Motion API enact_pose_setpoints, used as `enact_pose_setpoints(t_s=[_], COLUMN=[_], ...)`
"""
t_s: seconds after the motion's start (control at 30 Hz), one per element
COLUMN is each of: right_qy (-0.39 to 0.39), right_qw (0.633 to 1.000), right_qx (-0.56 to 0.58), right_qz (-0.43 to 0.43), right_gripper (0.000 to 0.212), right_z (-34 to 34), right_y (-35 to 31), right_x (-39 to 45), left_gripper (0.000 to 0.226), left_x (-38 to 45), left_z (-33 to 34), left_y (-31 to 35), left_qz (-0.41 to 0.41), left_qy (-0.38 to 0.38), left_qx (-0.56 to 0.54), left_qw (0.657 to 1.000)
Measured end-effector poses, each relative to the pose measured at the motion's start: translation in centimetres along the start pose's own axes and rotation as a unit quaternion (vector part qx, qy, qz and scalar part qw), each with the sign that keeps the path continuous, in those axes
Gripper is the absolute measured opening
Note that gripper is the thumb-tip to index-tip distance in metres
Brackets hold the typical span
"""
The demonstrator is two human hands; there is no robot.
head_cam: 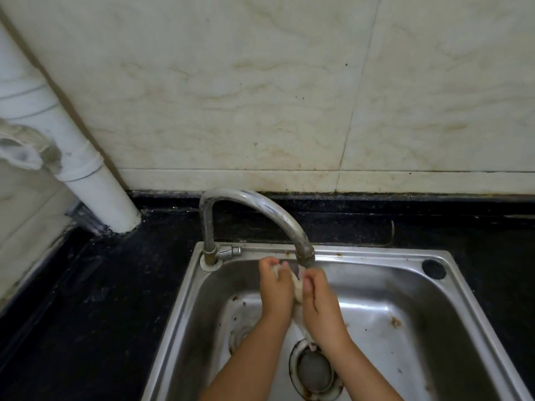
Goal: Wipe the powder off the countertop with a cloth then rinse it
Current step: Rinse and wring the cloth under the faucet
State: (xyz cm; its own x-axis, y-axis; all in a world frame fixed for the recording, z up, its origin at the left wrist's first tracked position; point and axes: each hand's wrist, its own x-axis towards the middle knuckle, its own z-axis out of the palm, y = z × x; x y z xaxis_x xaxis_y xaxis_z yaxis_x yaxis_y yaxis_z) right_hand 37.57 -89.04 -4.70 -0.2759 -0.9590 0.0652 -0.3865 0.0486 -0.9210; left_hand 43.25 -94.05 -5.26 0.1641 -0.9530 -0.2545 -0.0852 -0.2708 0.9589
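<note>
One faucet [254, 218] above gripped cloth [296, 287]

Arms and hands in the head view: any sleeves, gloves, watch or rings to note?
Both forearms are bare up to the frame's bottom edge, no sleeve showing. The left hand and right hand wear no gloves; no watch, bracelet or ring shows. The fingers are slightly motion-blurred.

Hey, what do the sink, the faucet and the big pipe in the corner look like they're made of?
The sink looks like brushed stainless steel: grey sheen, pressed rim, rusty specks. The faucet seems chromed metal, shiny but dulled and spotted near its base. The pipe is probably white plastic, matte, with collar joints.
</note>
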Motion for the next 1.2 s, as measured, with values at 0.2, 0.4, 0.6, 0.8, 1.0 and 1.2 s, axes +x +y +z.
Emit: enact_pose_setpoints(t_s=[0.2, 0.4, 0.6, 0.8, 1.0, 1.2], right_qy=[-0.062, 0.03, -0.063, 0.029, -0.03, 0.0], right_qw=[0.994, 0.988, 0.963, 0.946, 0.995, 0.997], right_qx=[-0.063, 0.112, 0.219, 0.27, 0.036, -0.041], right_qz=[0.069, 0.099, 0.143, 0.176, 0.089, 0.06], right_gripper=[0.006, 0.013, 0.036, 0.04, 0.027, 0.013], right_z=[-0.4, -0.4, -0.6, -1.4, -1.6, -1.1], right_y=[1.3, 0.5, 1.5, 1.5, -0.2, 1.0], right_x=[1.7, 1.6, -0.8, 0.8, -0.3, 0.5], left_gripper=[0.026, 0.012, 0.021, 0.021, 0.01, 0.02], left_x=[-1.1, -0.7, -0.1, -1.0, -0.4, -1.2], left_z=[0.3, -0.9, -1.5, -1.8, 0.0, 1.2], left_y=[0.2, 0.7, 1.0, -0.5, -0.7, -0.6], left_qz=[-0.028, -0.044, -0.142, -0.031, -0.044, -0.091], left_qy=[-0.056, 0.031, 0.036, -0.066, -0.003, -0.052], left_qx=[0.006, -0.059, -0.23, -0.038, 0.008, -0.086], left_qw=[0.998, 0.997, 0.962, 0.997, 0.999, 0.991])
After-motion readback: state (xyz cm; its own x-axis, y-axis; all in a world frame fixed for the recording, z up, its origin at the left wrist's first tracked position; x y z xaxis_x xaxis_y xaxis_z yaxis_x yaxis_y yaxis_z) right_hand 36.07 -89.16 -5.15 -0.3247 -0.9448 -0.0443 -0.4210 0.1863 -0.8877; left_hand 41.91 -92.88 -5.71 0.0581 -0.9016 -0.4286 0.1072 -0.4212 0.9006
